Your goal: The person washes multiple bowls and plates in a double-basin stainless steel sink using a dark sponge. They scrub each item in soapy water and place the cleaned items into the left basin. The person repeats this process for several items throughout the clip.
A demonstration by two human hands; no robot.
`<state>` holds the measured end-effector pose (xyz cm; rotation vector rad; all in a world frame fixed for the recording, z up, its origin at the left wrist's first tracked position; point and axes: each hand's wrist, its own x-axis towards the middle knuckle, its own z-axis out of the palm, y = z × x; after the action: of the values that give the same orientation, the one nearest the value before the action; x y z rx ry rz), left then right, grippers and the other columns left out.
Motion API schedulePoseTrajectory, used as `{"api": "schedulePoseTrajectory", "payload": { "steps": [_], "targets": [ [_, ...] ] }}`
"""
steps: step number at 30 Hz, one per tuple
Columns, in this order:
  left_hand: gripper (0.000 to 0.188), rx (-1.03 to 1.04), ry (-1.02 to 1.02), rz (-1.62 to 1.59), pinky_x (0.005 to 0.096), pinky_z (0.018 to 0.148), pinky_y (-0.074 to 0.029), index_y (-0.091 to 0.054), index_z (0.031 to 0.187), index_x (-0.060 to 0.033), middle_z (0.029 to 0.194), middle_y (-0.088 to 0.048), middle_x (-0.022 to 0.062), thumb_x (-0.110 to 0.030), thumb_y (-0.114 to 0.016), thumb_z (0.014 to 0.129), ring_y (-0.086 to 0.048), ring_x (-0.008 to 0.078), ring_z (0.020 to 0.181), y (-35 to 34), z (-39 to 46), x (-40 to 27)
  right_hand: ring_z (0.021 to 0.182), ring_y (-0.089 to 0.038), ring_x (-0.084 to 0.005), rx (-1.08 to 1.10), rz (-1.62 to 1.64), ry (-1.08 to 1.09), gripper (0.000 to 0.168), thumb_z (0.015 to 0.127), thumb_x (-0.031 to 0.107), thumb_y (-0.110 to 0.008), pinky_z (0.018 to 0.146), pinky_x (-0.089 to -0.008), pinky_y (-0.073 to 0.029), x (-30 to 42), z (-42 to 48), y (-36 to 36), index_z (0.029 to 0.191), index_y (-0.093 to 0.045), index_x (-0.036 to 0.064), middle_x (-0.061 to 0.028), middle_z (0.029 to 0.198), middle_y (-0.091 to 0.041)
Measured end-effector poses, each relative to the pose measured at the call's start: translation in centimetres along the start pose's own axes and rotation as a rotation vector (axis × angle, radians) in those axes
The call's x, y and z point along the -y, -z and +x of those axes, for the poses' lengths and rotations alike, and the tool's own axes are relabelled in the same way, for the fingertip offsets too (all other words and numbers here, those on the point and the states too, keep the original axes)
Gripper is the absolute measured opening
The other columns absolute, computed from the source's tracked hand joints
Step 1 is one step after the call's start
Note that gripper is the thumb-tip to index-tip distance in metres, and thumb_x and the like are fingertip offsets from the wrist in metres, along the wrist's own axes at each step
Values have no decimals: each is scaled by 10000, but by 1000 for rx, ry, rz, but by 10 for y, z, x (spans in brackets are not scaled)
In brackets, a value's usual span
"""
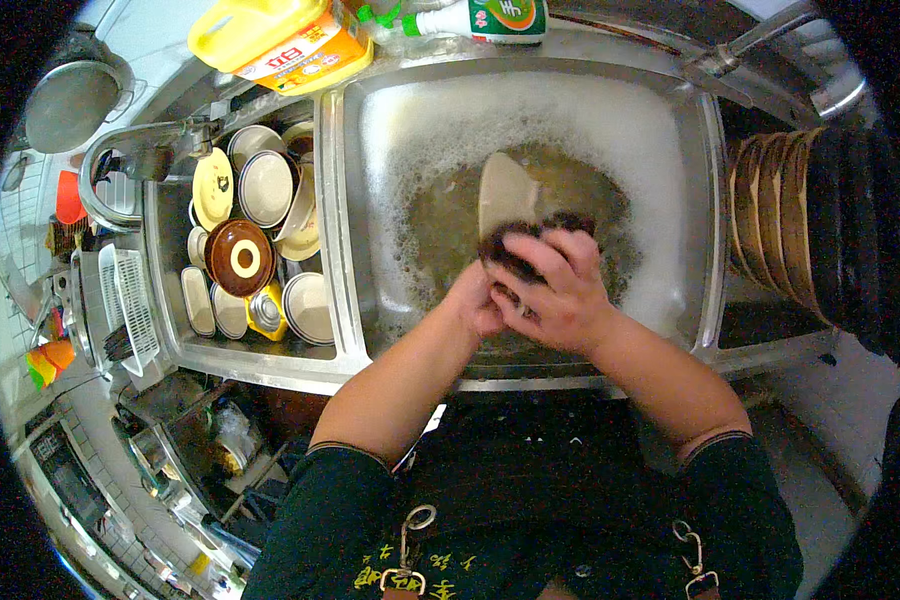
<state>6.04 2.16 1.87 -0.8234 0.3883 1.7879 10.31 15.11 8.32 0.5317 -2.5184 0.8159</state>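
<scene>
Over a stainless steel sink basin (pixel 709 225) of foamy, murky water, my two hands meet. My right hand (pixel 559 292) has its fingers curled over a dark brown, blurred item (pixel 521 255); whether it is a scouring pad or a small dish I cannot tell. My left hand (pixel 480 300) is against the lower left of that item, its fingers mostly hidden behind my right hand. Just beyond my hands, a pale beige dish (pixel 506 191) sticks up out of the water, its lower part hidden by the dark item.
The left basin (pixel 247 356) holds several pale bowls (pixel 265 187), a brown bowl (pixel 241 257) and a yellow plate (pixel 212 187), under a faucet (pixel 112 169). A yellow jug (pixel 285 45) and a spray bottle (pixel 480 21) line the back ledge. Stacked brown rounded items (pixel 769 217) are at right.
</scene>
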Motion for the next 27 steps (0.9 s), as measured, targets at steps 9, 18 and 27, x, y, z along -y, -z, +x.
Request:
{"api": "schedulePoseTrajectory", "payload": {
  "steps": [9,18,27],
  "targets": [
    [395,-125,-522,869,308,546,-479,-407,1133,-54,939,-568,105,-102,-552,770,-568,203,776,-29,-24,-6,999,-502,-235,264,1842,-1137,361,818,344,-423,865,-381,-402,-83,27,-19,1072,-539,116,-74,1116,-520],
    [426,-636,-1157,1229,356,763,-438,-410,1122,-44,984,-563,164,-127,-570,736,-559,277,858,6,-18,-46,919,-536,-255,-239,2338,-1427,399,826,410,-394,755,-417,-456,-9,-12,-100,1102,-485,137,-63,1066,-542],
    [42,161,-208,31,230,377,-222,-466,778,-127,513,-381,-22,-134,-439,809,-274,84,352,48,-66,-50,890,-492,-168,-152,798,-717,279,759,101,-417,761,-321,-427,8,74,-8,1012,-527,58,-86,979,-515]
  ]
}}
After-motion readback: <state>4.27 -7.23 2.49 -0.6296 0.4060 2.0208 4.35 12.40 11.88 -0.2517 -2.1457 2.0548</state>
